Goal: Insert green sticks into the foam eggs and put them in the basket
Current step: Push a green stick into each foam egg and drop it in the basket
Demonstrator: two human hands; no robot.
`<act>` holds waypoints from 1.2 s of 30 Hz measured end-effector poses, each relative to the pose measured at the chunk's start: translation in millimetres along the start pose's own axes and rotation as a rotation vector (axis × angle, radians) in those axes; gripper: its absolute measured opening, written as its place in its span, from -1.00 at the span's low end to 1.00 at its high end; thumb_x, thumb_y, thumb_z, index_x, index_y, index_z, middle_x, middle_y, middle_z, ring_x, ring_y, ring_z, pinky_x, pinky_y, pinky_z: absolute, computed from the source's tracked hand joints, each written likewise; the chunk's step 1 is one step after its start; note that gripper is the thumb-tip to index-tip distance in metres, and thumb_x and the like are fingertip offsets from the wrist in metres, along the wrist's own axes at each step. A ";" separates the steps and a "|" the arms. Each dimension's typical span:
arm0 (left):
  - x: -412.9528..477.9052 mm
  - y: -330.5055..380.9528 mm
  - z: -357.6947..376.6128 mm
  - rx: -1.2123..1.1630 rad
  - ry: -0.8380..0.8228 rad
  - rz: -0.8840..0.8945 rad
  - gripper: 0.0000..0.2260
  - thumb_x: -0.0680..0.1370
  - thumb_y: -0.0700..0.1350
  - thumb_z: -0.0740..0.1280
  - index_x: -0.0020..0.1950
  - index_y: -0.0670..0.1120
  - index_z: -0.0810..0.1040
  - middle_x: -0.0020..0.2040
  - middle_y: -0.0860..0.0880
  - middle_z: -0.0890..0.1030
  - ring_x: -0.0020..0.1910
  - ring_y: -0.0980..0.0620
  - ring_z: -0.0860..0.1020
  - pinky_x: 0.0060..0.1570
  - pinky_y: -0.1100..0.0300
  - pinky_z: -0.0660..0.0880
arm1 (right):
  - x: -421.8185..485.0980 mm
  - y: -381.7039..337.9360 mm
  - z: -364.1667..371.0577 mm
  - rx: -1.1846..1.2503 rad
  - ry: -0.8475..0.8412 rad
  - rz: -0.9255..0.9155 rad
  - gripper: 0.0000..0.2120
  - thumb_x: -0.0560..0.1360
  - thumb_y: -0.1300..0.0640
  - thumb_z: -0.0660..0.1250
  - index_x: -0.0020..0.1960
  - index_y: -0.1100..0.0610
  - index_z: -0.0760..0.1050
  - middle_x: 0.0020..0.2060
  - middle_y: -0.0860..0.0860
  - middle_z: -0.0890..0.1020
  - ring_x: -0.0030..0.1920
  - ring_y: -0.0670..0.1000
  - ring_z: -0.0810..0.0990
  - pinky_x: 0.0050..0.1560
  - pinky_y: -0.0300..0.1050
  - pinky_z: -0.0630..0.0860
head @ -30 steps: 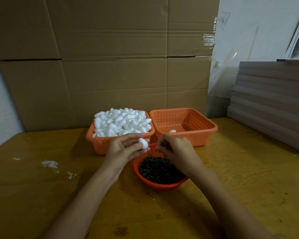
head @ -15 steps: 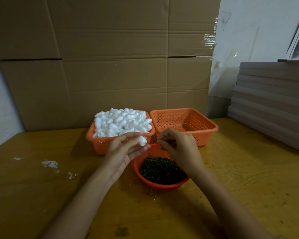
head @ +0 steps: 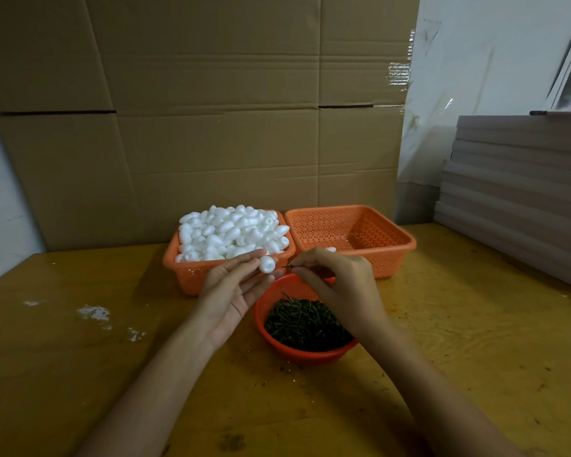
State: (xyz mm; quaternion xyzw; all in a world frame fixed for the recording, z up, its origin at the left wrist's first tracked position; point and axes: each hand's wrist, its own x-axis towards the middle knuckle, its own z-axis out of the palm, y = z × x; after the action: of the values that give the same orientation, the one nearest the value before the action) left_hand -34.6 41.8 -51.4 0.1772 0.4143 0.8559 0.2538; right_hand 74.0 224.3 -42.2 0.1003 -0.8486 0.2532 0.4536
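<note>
Left hand (head: 234,288) pinches a foam egg (head: 266,264) at its fingertips, exposed. That lets the right hand (head: 340,285), pinching what's probably a green stick (head: 287,266), poke in from 3 o'clock.

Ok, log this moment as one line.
step: pre-insert | left hand: holds foam egg | right hand: pinches green stick, tip short of egg | insertion: not yet done

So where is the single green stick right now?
In the head view, the green stick is pinched in the right hand, centre frame, its tip just right of the foam egg held by the left hand, above the round orange bowl.
</note>
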 end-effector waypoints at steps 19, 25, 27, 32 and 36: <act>-5.5 -1.6 6.4 0.073 -0.022 -0.059 -0.76 0.51 -0.16 0.48 0.14 -0.17 0.77 0.17 -0.31 0.72 0.08 -0.19 0.76 -0.11 0.20 0.69 | -0.3 2.3 0.3 -0.040 -0.025 -0.043 -0.90 0.60 0.12 0.45 0.10 0.08 0.65 -0.07 -0.14 0.73 -0.07 -0.19 0.70 -0.10 -0.08 0.65; -4.5 -4.7 6.1 0.120 -0.033 -0.043 -0.76 0.50 -0.15 0.49 0.14 -0.16 0.77 0.17 -0.32 0.72 0.12 -0.23 0.74 -0.06 0.17 0.70 | -1.1 1.3 0.9 -0.052 -0.025 -0.057 -0.93 0.58 0.11 0.49 0.06 0.06 0.67 -0.09 -0.16 0.73 -0.10 -0.20 0.69 -0.13 -0.10 0.62; -4.9 -4.8 6.0 0.130 -0.045 -0.035 -0.76 0.49 -0.15 0.50 0.14 -0.14 0.78 0.15 -0.30 0.73 0.11 -0.22 0.75 -0.06 0.17 0.69 | -0.7 0.8 -0.1 -0.059 -0.029 -0.060 -0.93 0.58 0.11 0.49 0.06 0.06 0.68 -0.09 -0.15 0.73 -0.11 -0.19 0.69 -0.14 -0.09 0.62; -6.8 -4.7 8.2 0.201 -0.052 -0.005 -0.74 0.42 -0.13 0.55 0.10 -0.08 0.79 0.11 -0.26 0.75 0.07 -0.20 0.76 -0.07 0.19 0.69 | 0.2 -1.1 -2.3 -0.118 -0.071 -0.091 -0.93 0.58 0.11 0.50 0.05 0.05 0.71 -0.11 -0.11 0.74 -0.15 -0.12 0.70 -0.18 -0.02 0.62; -7.4 -4.1 7.9 0.217 -0.048 0.005 -0.73 0.40 -0.13 0.56 0.09 -0.08 0.80 0.08 -0.25 0.75 0.03 -0.19 0.77 -0.09 0.20 0.69 | 0.2 -2.1 -4.3 -0.149 -0.076 -0.117 -0.91 0.58 0.09 0.50 0.05 0.06 0.73 -0.11 -0.08 0.75 -0.15 -0.07 0.71 -0.19 0.00 0.63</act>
State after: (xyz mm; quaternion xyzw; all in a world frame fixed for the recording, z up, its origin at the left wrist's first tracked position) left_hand -23.4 44.6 -50.6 0.2253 0.4980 0.8020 0.2407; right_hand 77.9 224.7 -39.4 0.1253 -0.8744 0.1582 0.4413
